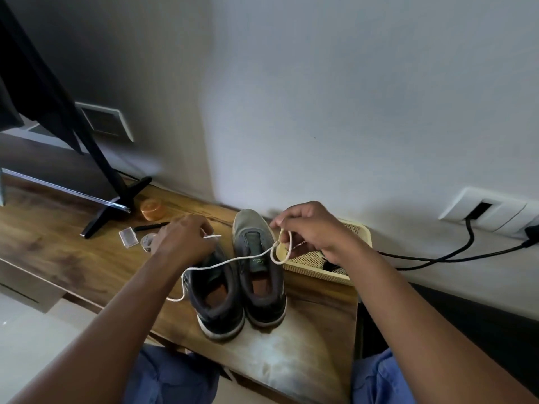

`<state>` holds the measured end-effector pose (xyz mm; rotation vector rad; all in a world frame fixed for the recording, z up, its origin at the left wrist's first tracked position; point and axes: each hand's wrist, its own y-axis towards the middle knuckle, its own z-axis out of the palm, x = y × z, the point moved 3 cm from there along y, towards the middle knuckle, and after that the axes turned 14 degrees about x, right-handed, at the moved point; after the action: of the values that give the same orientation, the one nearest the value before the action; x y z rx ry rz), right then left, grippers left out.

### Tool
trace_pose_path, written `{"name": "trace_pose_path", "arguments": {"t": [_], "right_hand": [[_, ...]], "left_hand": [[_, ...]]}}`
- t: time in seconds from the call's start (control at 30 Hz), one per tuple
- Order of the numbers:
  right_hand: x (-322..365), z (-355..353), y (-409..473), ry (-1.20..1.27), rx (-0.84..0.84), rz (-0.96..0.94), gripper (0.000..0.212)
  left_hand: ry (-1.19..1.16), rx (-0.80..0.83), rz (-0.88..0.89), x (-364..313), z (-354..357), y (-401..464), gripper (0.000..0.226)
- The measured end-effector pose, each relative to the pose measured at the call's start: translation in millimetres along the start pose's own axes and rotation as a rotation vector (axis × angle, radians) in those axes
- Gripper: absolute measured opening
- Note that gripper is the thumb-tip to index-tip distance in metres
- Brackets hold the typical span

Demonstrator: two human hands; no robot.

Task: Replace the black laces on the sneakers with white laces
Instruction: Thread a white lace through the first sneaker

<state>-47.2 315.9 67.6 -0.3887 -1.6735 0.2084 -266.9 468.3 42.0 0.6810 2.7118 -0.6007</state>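
A white lace (233,259) hangs in the air above a pair of dark sneakers (237,287), strung between the person's two hands. The sneakers stand side by side near the front edge of the wooden worktop (73,255), heels toward the person, eyelets bare. The tongue of the right sneaker carries a small printed label, too blurred to read.

The right hand (313,230), raised above and to the right of the sneakers, has its grip pinched on the lace, which curls into a loop just under the fingers. The left hand (183,239), above the left sneaker, has its grip curled round the other end, the white tip poking out past the fingers; a slack length droops down left of the sneakers toward the worktop's front edge.

Just right of the sneakers sits a cream perforated basket (358,234) against the wall. Behind and left of the sneakers lie a small orange jar (151,209), a black pen (150,227), a clear little box (128,237) and a black screen stand (116,205). Bare wood lies left of the sneakers.
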Motion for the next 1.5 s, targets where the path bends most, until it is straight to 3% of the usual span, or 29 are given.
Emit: {"name": "trace_pose_path", "arguments": {"t": [0.13,0.3,0.47,0.63,0.8,0.9,1.0,1.1,1.23,1.33,1.43,1.5], "right_hand": [[-8.0,18.7,11.7,-0.473,0.023,0.167,0.015],[-8.5,38.3,23.9,-0.81,0.091,0.151,0.011],[-7.8,61.2,34.9,-1.1,0.076,0.085,0.016],[-9.1,79.0,33.0,-1.232,-0.003,0.017,0.015],[-8.5,92.8,21.1,-1.25,0.091,0.034,0.008],[-13.2,102.9,10.5,-1.263,0.17,0.1,0.026],[-10.1,112.4,2.9,-1.253,0.219,0.1,0.007],[-0.1,103.9,-0.6,-1.228,0.276,0.1,0.02],[15.6,67.9,-1.8,-0.913,0.439,0.08,0.016],[21.1,43.8,0.6,-0.612,0.332,-0.002,0.012],[16.2,36.7,11.8,-0.384,0.141,-0.037,0.007],[10.5,37.9,23.3,-0.365,0.078,0.006,0.011]], "left_hand": [[0.18,0.123,-0.181,7.8,6.9,8.6,0.045],[-0.006,0.405,-0.257,22.7,17.4,7.5,0.037],[0.172,0.308,-0.231,29.1,10.1,14.7,0.045],[0.195,0.125,-0.22,36.4,-5.6,25.9,0.034],[0.092,0.033,-0.262,49.1,-13.4,35.9,0.036],[0.088,0.004,-0.263,48.3,-14.8,36.9,0.039],[0.095,-0.049,-0.257,43.5,-15.7,30.8,0.038],[0.03,-0.108,-0.052,20.8,-14.1,21.6,0.032],[-0.002,0.033,0.167,-21.0,5.6,7.2,0.019],[0.133,0.126,0.167,-36.6,23.8,2.4,0.01],[0.198,0.187,0.089,-36.9,31.6,0.0,0.021],[0.232,0.268,0.034,-35.3,35.8,-2.9,0.026]]}}
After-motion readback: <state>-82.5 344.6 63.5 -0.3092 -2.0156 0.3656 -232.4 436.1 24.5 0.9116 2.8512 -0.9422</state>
